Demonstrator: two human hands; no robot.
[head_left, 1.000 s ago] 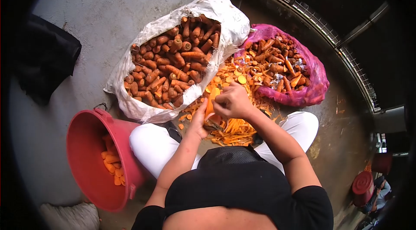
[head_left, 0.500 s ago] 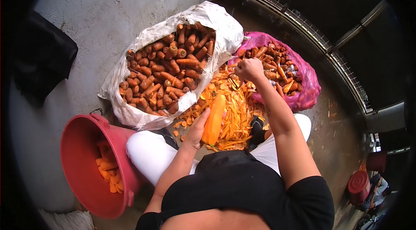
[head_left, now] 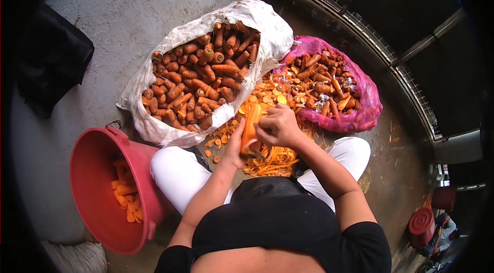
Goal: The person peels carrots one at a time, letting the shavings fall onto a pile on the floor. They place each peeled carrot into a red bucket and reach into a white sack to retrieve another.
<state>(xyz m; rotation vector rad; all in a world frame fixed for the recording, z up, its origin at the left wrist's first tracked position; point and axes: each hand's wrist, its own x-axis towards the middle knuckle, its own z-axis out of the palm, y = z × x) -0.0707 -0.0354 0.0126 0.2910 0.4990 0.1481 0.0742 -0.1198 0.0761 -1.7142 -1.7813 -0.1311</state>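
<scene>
In the head view, the left hand [head_left: 236,143] grasps a peeled carrot [head_left: 251,123] at centre; the right hand [head_left: 280,126], at its 3 o'clock, is clenched around a peeler its fingers mostly hide. The bottom edge cuts off a pale sack [head_left: 77,257] towards 8 o'clock.

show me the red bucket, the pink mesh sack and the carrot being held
Red bucket [head_left: 95,183], head view, bare inner wall.
Pink mesh sack [head_left: 371,101], head view, right side wall.
Carrot [head_left: 251,125], head view, middle of its exposed side.
</scene>
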